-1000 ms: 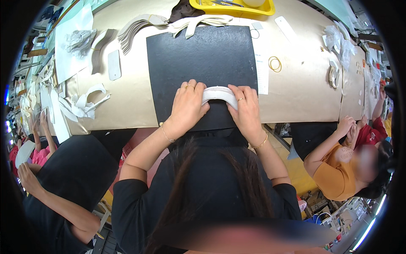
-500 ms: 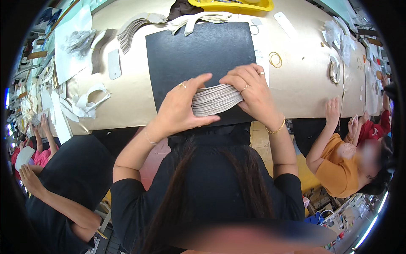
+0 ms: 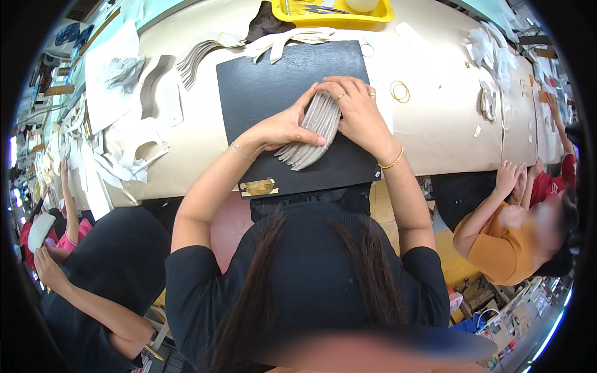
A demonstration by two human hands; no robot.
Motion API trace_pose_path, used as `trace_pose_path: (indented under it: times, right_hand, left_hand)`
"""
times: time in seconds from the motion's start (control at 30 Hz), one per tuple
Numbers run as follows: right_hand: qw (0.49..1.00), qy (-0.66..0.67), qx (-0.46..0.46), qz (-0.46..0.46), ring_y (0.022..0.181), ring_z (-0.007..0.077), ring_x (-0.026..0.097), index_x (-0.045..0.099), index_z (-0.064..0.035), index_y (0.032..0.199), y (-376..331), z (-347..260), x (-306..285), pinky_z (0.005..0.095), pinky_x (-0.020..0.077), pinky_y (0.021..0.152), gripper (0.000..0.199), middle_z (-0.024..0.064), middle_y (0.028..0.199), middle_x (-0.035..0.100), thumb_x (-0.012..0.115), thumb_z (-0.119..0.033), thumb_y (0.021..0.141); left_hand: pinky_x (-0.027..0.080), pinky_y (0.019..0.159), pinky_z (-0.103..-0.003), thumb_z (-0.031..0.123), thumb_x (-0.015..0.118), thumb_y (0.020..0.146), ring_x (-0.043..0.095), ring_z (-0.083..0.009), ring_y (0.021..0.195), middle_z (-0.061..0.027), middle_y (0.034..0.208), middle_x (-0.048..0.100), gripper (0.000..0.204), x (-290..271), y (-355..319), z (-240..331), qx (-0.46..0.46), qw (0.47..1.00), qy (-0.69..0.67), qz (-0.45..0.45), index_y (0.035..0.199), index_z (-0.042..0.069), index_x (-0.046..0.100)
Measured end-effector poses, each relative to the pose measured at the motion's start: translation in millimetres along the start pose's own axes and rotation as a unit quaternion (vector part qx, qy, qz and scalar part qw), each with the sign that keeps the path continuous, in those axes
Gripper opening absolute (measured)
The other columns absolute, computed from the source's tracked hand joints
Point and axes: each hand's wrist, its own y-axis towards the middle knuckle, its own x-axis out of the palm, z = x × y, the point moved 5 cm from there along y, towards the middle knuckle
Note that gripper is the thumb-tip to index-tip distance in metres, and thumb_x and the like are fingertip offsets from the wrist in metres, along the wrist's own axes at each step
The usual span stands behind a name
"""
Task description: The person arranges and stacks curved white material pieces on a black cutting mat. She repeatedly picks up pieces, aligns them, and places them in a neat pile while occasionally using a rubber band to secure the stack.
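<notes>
A stack of thin, curved, grey-white pieces (image 3: 316,133) stands tilted over the black mat (image 3: 261,87), its layered edges fanned at the lower left. My left hand (image 3: 289,126) wraps its left side, with the thumb lying across the front. Along the upper right side, my right hand (image 3: 357,112) grips the same stack, fingers bent over its top end. The palms and the stack's back face are hidden. Beyond my hands, white gloves or cloth strips (image 3: 289,42) lie on the mat's far edge.
Curved stacks (image 3: 202,56) and a banded stack (image 3: 151,84) lie at the far left, near white scraps (image 3: 134,161). A yellow tray (image 3: 336,18) holds tools at the back. Rubber bands (image 3: 400,92) lie to the right. Co-workers sit on both sides, one in an orange top (image 3: 494,239).
Both hands have turned the stack from lying nearly crosswise to steeply slanted, its top end now farther away. The right hand has shifted up and left. The view has moved slightly.
</notes>
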Motion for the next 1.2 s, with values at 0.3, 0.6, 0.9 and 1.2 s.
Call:
trace_pose_path:
  times: [0.3, 0.6, 0.9, 1.2]
  right_hand:
    - [0.99, 0.131, -0.033, 0.045, 0.139, 0.0309, 0.04, 0.051, -0.0143, 0.14, -5, -22, -17, 0.047, 0.0341, 0.113, 0.062, 0.0077, 0.146, 0.049, 0.062, 0.001, 0.082]
    - [0.966, 0.253, -0.048, 0.023, 0.149, 0.0291, 0.028, 0.037, -0.0107, 0.153, -15, -5, -1, 0.0459, 0.0188, 0.122, 0.066, 0.0122, 0.159, 0.033, 0.05, -0.005, 0.088]
    - [0.978, 0.195, -0.066, 0.032, 0.152, 0.0277, 0.018, 0.04, -0.014, 0.152, -14, -12, 20, 0.0479, 0.0083, 0.123, 0.056, 0.0062, 0.163, 0.028, 0.047, -0.026, 0.098]
    - [0.973, 0.122, -0.169, -0.096, 0.151, 0.0279, 0.023, 0.039, -0.0159, 0.152, -14, -36, 19, 0.0514, 0.0112, 0.123, 0.061, 0.0082, 0.16, 0.033, 0.051, -0.032, 0.095]
  left_hand:
    - [0.061, 0.074, -0.041, -0.001, 0.077, 0.078, 0.072, -0.031, 0.085, -0.0234, 0.101, 0.065, 0.125, -6, -26, 8, 0.034, 0.987, -0.155, 0.036, 0.157, 0.028, -0.015]
    - [0.061, 0.081, -0.044, -0.004, 0.075, 0.082, 0.07, -0.0322, 0.098, -0.0277, 0.133, 0.054, 0.127, -1, -29, 2, 0.035, 0.996, -0.075, 0.017, 0.154, 0.028, -0.025]
    - [0.056, 0.093, -0.036, -0.004, 0.081, 0.075, 0.063, -0.0253, 0.115, -0.0205, 0.151, 0.036, 0.124, 0, -26, -4, -0.005, 0.995, -0.082, 0.062, 0.158, 0.009, -0.01]
    - [0.058, 0.065, -0.027, -0.001, 0.078, 0.078, 0.066, -0.0158, 0.082, -0.0136, 0.118, 0.059, 0.088, -3, -43, 14, -0.111, 0.992, -0.022, 0.056, 0.15, 0.002, 0.028]
